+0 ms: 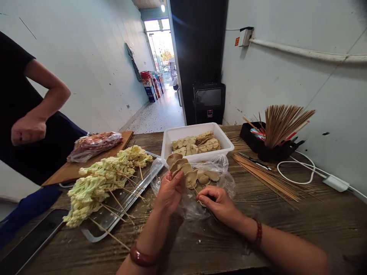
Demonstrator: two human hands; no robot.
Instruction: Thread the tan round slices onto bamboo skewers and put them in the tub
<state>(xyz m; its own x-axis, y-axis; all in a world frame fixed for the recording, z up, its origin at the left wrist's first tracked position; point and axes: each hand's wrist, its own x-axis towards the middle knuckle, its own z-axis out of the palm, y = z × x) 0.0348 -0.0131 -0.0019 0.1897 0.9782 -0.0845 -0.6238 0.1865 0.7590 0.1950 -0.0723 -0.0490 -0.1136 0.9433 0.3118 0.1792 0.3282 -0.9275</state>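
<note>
My left hand is closed, thumb and fingers pinching several thin, round beige slices that overlap in a row. Between the fingertips of my right hand is a thin bamboo skewer, its far end at a slice beside my left fingers. I cannot make out whether the skewer pierces it. More loose slices lie in a clear plastic bag just beyond both hands. Behind the bag stands a white plastic tub holding skewered slices.
Left, cauliflower skewers lie on a metal tray, near a phone-like dark slab. A wrapped meat package rests on a cutting board. Right are loose skewers, a black holder and a white cable. A person stands left.
</note>
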